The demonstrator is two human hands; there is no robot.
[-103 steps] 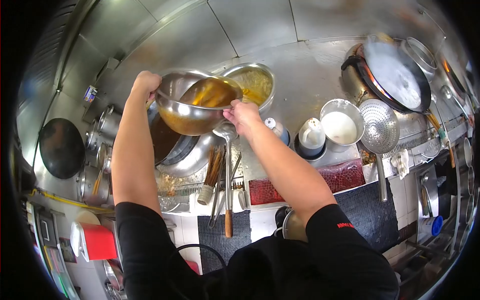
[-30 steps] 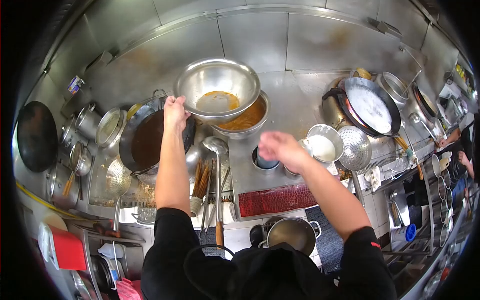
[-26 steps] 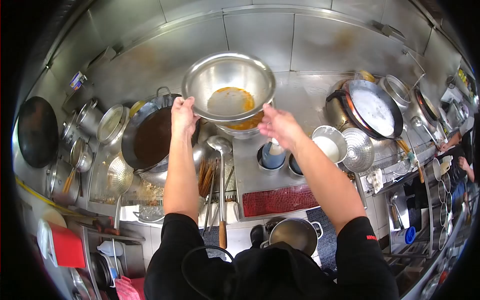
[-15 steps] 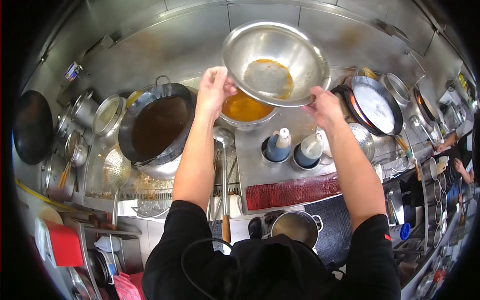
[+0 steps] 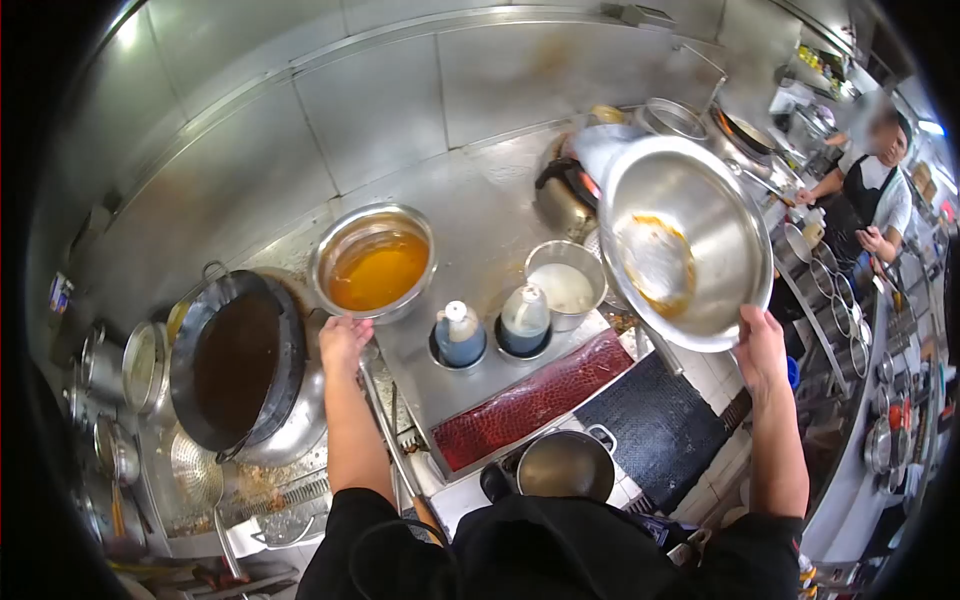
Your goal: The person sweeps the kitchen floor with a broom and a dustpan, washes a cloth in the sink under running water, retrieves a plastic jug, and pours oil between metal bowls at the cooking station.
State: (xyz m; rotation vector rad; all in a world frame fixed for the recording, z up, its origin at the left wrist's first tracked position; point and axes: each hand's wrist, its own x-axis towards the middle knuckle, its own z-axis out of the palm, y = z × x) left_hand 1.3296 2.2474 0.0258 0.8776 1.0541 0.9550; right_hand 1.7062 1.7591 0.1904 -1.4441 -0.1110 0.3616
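My right hand (image 5: 762,350) grips the lower right rim of a large steel mixing bowl (image 5: 722,235). The bowl is tipped toward me, with an orange film around its bottom. My left hand (image 5: 345,345) is off that bowl, its fingers loosely bent and nothing visible in them. It hovers just below a steel bowl of orange liquid (image 5: 380,272), near the upper end of a long ladle handle (image 5: 385,410); whether it touches either is unclear. Two squeeze bottles, one on the left (image 5: 458,335) and one on the right (image 5: 525,318), stand in metal cups between my hands.
A wok of dark brown liquid (image 5: 240,365) sits left, with a perforated skimmer (image 5: 195,468) below. A pot of cloudy liquid (image 5: 565,285) stands behind the bottles. Below the red textured strip (image 5: 540,400) is a large pot (image 5: 567,470). A co-worker (image 5: 870,190) stands far right.
My right hand has carried the mixing bowl to the right and tipped it. My left hand has let go of it and come down beside the orange liquid. The view has turned right.
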